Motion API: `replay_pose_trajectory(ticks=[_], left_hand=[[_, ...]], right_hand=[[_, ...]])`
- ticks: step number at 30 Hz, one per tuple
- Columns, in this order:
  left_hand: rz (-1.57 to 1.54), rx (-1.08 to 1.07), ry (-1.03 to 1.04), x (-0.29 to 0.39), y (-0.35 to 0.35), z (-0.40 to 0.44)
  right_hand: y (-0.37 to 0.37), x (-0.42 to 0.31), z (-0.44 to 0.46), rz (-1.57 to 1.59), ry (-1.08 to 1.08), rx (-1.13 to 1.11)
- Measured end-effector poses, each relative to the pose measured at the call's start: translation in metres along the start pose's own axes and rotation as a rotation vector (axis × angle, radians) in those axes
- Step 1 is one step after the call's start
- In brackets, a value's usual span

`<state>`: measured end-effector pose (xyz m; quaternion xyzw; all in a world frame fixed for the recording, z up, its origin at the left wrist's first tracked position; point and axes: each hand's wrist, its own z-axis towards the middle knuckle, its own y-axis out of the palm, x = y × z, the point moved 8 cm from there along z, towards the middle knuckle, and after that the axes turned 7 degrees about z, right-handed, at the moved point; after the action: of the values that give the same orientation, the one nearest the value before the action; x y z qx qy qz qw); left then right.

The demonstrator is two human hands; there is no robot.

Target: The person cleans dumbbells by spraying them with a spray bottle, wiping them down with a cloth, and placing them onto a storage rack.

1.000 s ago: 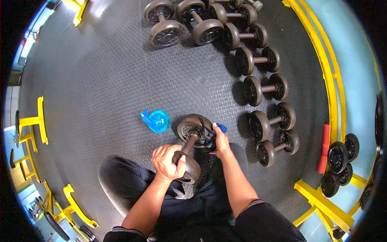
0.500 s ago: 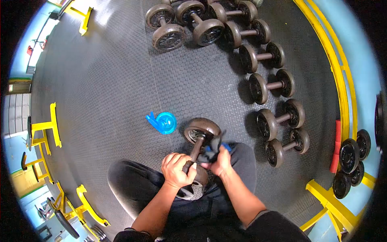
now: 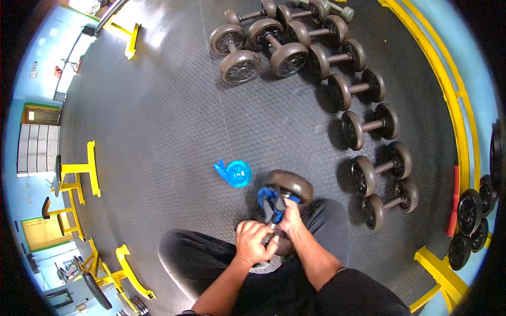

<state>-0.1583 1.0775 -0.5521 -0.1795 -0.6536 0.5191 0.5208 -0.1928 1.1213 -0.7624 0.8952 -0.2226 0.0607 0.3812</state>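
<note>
Head view: the left hand is closed on the near part of the dumbbell, which extends forward of both hands. The right hand grips a blue-and-grey cloth over the handle area. Cloth work on this unit appears under way; finished and remaining portions cannot be determined. A blue bottle lies beyond the left hand.

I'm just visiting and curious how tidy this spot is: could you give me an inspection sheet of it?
Surface: dark textured floor, glare at far left.
Job's things: one dumbbell, partly hidden by a blue-and-grey cloth.
Clutter: blue see-through container apart from that dumbbell; other dumbbells ahead and right.
Hands: left hand at the dumbbell's near end; right hand holds the cloth.
Cables: nothing seen.
Surroundings: yellow frames, black weight plates.
</note>
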Motion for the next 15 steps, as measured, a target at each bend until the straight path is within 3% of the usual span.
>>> replay_pose_trajectory(ticks=[5, 6, 7, 10, 12, 13, 15], left_hand=[[-0.1, 0.052, 0.007, 0.014, -0.009, 0.006], [-0.101, 0.041, -0.006, 0.015, -0.011, 0.013], [-0.141, 0.057, -0.067, 0.014, -0.015, 0.023], [-0.34, 0.039, -0.263, -0.007, -0.01, 0.038], [-1.024, 0.111, -0.542, -0.02, 0.0, 0.051], [-1.284, -0.027, -0.505, -0.013, -0.006, 0.07], [-1.437, -0.073, -0.727, -0.025, 0.012, 0.068]], right_hand=[[0.033, -0.044, -0.03, -0.268, -0.176, -0.178], [0.055, -0.051, -0.04, -0.294, -0.321, -0.191], [0.071, -0.061, -0.047, -0.311, -0.471, -0.21], [0.09, -0.07, -0.042, -0.406, -0.48, -0.353], [0.092, -0.079, -0.031, -0.438, -0.486, -0.435], [0.103, -0.088, -0.025, -0.488, -0.507, -0.434], [0.114, -0.09, -0.019, -0.6, -0.549, -0.438]])
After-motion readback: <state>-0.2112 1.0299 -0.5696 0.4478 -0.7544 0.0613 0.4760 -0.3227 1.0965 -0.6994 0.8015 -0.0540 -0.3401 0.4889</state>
